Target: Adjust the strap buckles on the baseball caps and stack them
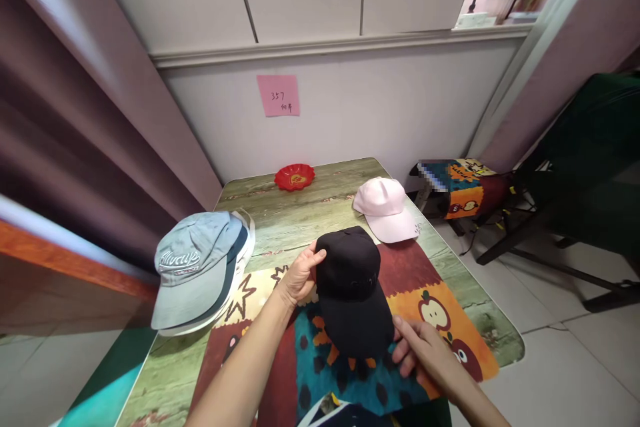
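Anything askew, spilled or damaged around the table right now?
No spill or damage shows. The stack of caps seems to jut past the left edge of the table, though this angle can't confirm an overhang. The black cap looks intact.

Table (260,203): cap stack (193,267) left, mat (405,273) in front; middle cap (350,280) over mat, another cap (384,203) behind, right (dish (295,177) rearmost).

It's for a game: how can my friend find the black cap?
Find the table, then its colourful mat. Over the mat, the left hand holds the black cap. It's black, unlike the pink cap or grey-topped stack of caps.
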Tool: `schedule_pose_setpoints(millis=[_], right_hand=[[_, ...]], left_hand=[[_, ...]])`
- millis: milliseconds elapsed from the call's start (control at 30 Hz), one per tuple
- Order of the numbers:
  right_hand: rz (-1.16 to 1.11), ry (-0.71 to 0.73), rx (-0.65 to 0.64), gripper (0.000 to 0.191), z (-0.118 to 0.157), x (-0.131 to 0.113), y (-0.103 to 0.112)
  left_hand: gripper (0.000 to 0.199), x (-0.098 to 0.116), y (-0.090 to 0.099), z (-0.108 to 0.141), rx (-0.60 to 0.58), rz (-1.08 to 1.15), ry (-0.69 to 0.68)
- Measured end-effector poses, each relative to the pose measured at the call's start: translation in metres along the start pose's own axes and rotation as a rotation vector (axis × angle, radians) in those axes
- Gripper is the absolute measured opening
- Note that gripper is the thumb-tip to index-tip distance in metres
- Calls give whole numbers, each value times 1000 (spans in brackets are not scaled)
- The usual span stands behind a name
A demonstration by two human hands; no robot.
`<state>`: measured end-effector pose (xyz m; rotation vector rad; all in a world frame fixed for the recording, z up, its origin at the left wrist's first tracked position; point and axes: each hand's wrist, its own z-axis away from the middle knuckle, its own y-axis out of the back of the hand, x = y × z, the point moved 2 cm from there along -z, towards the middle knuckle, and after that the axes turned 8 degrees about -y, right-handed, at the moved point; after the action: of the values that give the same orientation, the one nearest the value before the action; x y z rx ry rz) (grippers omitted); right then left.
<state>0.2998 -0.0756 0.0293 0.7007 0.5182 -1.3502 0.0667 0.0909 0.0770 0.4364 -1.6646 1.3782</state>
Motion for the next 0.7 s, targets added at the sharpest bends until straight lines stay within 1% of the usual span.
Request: schedule_pose_setpoints(millis=[33,100,200,300,400,433,467,500,567,633,700], right_hand=[[-141,-24,0,57,1,4,-5],[-414,-16,35,54,0,6,-12],[-726,37,102,51,-3,-4,-9],[-871,145,162,47,-8,-25,10],[-908,302,237,41,-23,-53,40],[-908,348,271,40,-31,-63,50],[-906,385,304,38,-42,-72,59],[-910,407,341,38,-53,-81,67],[-899,425,378,37,-80,-97,77],[-887,401,427,38,-107,-106,82],[-892,392,461,39,-128,-109,81]], left_hand=[[43,1,-7,-6,-17,-4,-4],[45,4,-25,-22,-67,-19,-15],[45,9,-55,-52,-178,-46,-22],[44,18,-80,-86,-270,-53,-41],[44,27,-95,-126,-289,-58,-99],[44,28,-97,-139,-270,-81,-121],[42,29,-97,-153,-223,-135,-145],[41,28,-95,-164,-145,-220,-169],[37,20,-84,-179,61,-428,-209],[35,4,-68,-179,228,-561,-232],[34,-18,-48,-164,314,-626,-238]])
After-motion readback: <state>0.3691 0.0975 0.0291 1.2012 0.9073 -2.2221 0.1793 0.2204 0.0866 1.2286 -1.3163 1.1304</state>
